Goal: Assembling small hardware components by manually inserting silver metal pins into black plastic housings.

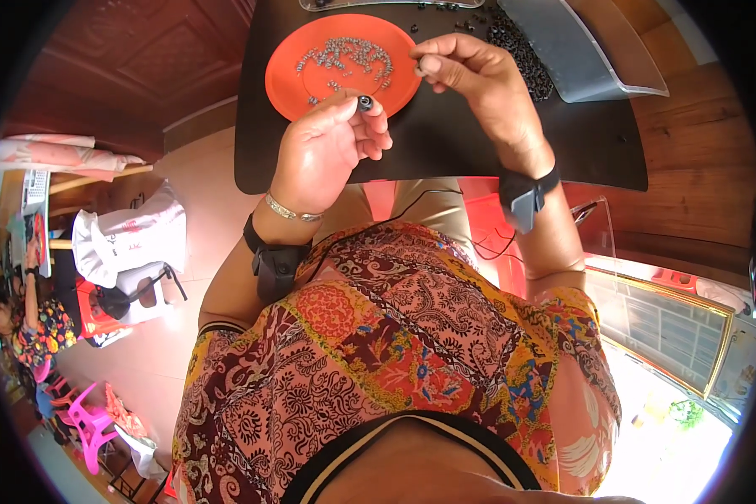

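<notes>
Well off to the left of my hands, a white bag is standing near the floor. Nearer, an orange plate is lying just beyond my left hand, its near edge partly hidden behind my fingers, and small silvery pieces are spreading over its middle. My left hand is turning its palm upward, with thumb and fingertips gripping a small black round part; its end is facing up, and the other fingers are curling loosely. Between my two hands the black table is showing. My right hand is hovering by the plate's right edge, thumb and forefinger pinching a tiny piece, too small to make out. Just beyond and right of that hand, a heap of black parts is lying, with a grey tray sitting beside it, farther right.
</notes>
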The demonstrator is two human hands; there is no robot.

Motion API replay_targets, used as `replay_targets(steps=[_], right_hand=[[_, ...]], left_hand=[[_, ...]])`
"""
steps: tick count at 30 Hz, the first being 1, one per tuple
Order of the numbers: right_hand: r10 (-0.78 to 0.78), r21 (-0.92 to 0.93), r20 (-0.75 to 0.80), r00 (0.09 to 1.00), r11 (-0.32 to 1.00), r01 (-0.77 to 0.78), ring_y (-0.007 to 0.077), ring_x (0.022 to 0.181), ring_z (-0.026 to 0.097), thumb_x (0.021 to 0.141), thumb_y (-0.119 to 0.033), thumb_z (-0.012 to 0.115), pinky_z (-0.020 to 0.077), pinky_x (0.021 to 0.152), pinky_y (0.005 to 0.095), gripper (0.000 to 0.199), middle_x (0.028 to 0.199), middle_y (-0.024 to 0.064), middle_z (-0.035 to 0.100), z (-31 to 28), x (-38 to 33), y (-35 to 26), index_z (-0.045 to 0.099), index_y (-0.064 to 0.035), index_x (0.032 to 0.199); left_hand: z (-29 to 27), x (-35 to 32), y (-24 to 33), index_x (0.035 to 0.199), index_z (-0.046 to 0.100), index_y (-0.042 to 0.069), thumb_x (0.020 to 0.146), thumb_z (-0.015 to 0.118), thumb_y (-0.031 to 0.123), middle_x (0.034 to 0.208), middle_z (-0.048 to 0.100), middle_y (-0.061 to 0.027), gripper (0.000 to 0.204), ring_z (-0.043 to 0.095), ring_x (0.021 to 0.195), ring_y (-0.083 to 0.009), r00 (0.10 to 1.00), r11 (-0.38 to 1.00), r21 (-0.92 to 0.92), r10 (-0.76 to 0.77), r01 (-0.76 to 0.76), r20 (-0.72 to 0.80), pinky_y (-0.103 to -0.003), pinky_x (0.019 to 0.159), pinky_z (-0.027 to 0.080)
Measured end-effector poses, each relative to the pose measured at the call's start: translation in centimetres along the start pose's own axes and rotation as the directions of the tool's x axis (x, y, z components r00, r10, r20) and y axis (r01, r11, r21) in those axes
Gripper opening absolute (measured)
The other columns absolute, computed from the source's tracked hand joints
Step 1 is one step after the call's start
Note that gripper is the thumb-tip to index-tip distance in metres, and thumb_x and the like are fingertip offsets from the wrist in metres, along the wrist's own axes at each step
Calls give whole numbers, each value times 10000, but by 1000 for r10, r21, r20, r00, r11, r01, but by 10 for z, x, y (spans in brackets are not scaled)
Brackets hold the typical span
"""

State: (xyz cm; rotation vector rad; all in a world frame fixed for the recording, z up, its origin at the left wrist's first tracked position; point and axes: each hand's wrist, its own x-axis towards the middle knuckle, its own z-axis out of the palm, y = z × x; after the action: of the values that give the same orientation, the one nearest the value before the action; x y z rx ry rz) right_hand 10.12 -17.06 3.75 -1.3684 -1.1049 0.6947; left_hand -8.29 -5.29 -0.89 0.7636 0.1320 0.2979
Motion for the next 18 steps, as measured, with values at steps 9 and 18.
replay_targets(steps=[9,18], right_hand=[[-206,133,-35,978,969,209,103,828,597,861,-26,642,484,762,241,132,877,25,638,39,-18,3,660,0,989],[-527,-401,-33,849,785,472,167,822,612,771,-23,721,503,730,279,207,914,62,660,46,-17,21,668,-33,971]], left_hand=[[6,6,-6,1000,565,28,939,460,257,915,604,-87,259,607,802,-211,999,1000,7,21,-21,-23,-297,710,460],[9,5,-11,1048,559,54,941,461,233,945,599,-56,230,592,842,-187,999,1000,-10,24,-25,-48,-306,726,464]])
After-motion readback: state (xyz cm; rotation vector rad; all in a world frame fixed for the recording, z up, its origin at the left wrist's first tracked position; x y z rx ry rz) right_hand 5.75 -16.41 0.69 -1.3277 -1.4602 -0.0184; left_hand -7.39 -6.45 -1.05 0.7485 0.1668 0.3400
